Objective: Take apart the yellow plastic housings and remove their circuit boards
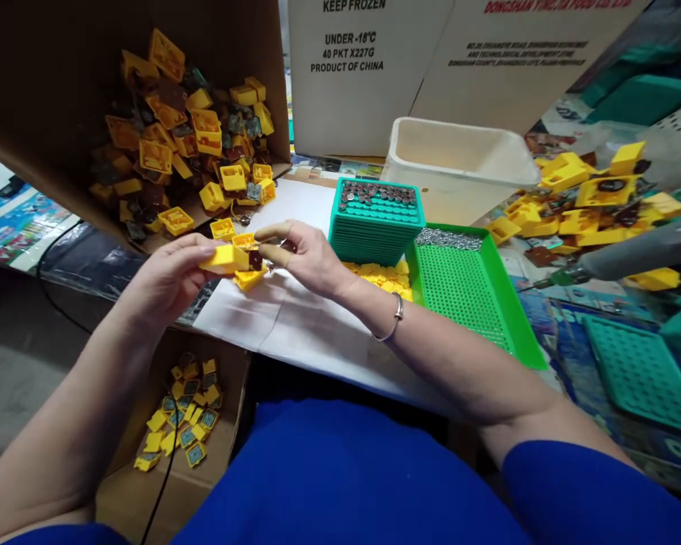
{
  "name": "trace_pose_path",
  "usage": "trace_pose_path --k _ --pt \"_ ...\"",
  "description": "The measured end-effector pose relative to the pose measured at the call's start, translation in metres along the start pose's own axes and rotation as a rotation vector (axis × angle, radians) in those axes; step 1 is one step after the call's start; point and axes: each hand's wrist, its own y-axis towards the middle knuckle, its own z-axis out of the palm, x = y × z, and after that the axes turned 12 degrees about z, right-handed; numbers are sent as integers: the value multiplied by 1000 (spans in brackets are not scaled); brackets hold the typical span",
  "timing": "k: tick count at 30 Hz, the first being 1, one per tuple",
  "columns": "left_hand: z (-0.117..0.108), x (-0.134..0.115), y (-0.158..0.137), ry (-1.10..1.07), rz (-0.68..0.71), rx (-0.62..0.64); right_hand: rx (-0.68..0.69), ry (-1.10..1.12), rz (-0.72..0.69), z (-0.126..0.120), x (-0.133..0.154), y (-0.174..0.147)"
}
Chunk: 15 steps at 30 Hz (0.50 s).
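My left hand (pixel 173 280) pinches a small yellow plastic casing (pixel 221 260) over the front left of the white work surface. Close against it, my right hand (pixel 312 261) has covers on its thumb and finger, and the fingertips close around a spot beside a dark brown piece (pixel 255 260). What they grip is hidden. Under and behind the hands lie more open yellow casings (pixel 250 280). To the right stands a stack of teal trays (pixel 377 219) topped with small round dark metal parts.
A tipped carton (pixel 11 113) at left holds many yellow casings with wires. Below, another carton (pixel 227 424) holds casings with grey parts. Right are a green perforated tray (pixel 465 280) with metal pieces, a white tub (pixel 459 170) and an electric screwdriver (pixel 635 253).
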Motion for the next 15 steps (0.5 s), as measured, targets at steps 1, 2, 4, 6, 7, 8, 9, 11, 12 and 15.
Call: trace_pose_path --k 1,2,4,6,7,8,9,11,12,15 --pt "-2 3 -1 1 -33 12 15 -36 11 -3 0 -1" --pt "-3 5 -2 -4 -53 23 23 -51 21 -5 0 -1" --pt "-2 4 -4 -28 -65 38 -2 12 35 -10 2 -2" --pt "4 -1 -6 -69 -69 43 -6 161 66 -14 6 -2" --pt "7 -4 -6 -93 -72 43 32 234 103 -15 8 -2" --pt "11 -7 -6 -117 -74 38 94 301 163 -16 10 -2" --pt "15 -10 -6 -144 -73 21 163 367 239 -16 10 -4" --pt "21 -18 -5 -190 -75 -42 292 453 377 -14 9 -7" --pt "24 -21 -4 -204 -75 -83 358 458 408 -13 8 -9" --pt "29 -31 -1 -188 -91 -188 538 396 357 -11 0 -14"
